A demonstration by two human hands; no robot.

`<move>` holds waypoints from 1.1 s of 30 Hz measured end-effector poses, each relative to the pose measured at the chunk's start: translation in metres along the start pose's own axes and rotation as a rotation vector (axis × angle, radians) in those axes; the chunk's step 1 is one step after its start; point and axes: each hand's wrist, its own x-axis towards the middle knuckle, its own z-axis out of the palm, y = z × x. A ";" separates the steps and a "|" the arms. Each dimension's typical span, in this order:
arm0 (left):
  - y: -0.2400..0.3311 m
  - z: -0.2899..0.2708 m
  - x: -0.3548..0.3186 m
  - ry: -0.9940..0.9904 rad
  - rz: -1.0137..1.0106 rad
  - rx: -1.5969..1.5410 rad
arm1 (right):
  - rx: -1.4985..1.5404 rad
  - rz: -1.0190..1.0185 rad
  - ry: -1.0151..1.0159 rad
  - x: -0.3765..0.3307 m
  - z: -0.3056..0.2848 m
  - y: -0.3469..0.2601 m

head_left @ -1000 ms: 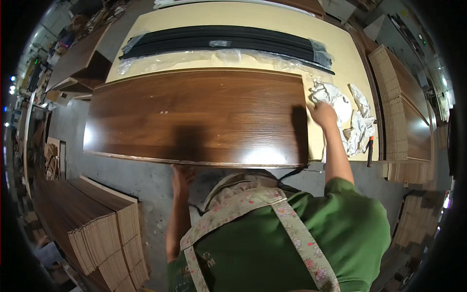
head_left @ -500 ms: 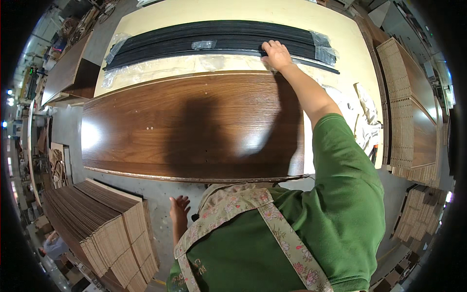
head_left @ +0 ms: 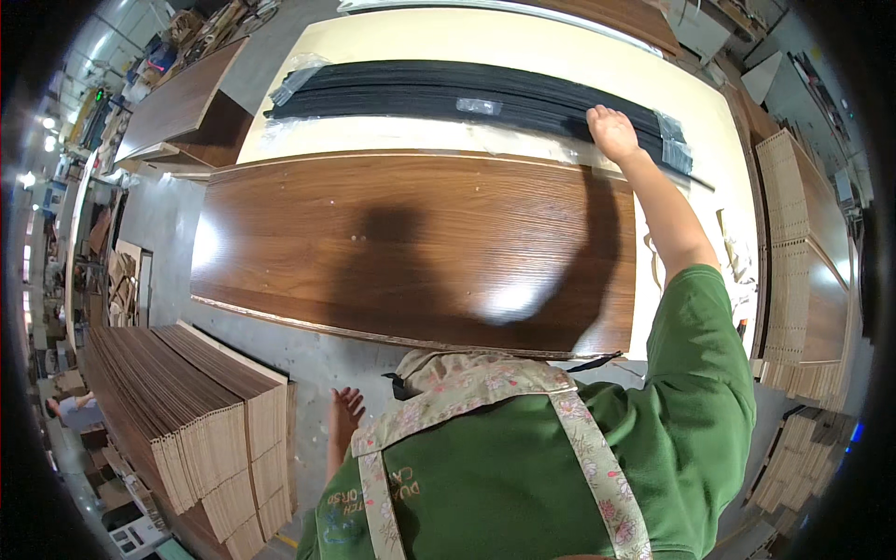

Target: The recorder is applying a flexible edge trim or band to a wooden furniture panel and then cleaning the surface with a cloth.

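Observation:
A bundle of long black strips (head_left: 420,89) lies across the far part of the pale table, wrapped in clear tape at its ends and middle. My right hand (head_left: 613,133) reaches to the bundle's near edge, right of its middle. Its fingers are curled over a black strip (head_left: 700,182), whose end sticks out past the bundle on the right. What lies under the fingers is partly hidden. In front of the bundle lies a brown wood-grain panel (head_left: 411,243), with my shadow on it. Down by my left side, off the panel, my left hand (head_left: 345,411) holds nothing, its fingers apart.
The pale tabletop (head_left: 373,42) shows beyond the bundle. Stacked brown panels (head_left: 196,420) stand on the floor at the near left, and more panel stacks (head_left: 803,252) stand to the right. Crumpled cloth (head_left: 737,252) lies at the table's right side.
The view has shifted, so the table sits further right in it. The black strip's end now sticks out further past the bundle, and my right hand is slightly nearer the bundle's right end.

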 end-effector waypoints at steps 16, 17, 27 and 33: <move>0.019 -0.071 0.022 0.193 -0.110 -0.088 | 0.367 0.326 -0.156 -0.001 0.021 -0.056; 0.010 -0.075 0.018 0.195 -0.113 -0.094 | 0.411 0.308 -0.189 -0.003 0.025 -0.058; 0.048 -0.050 0.014 0.343 0.074 -0.272 | 0.721 0.271 -0.332 -0.010 -0.006 -0.070; 0.129 0.021 0.020 0.513 0.522 -0.011 | 0.470 0.166 -0.030 -0.029 0.017 -0.073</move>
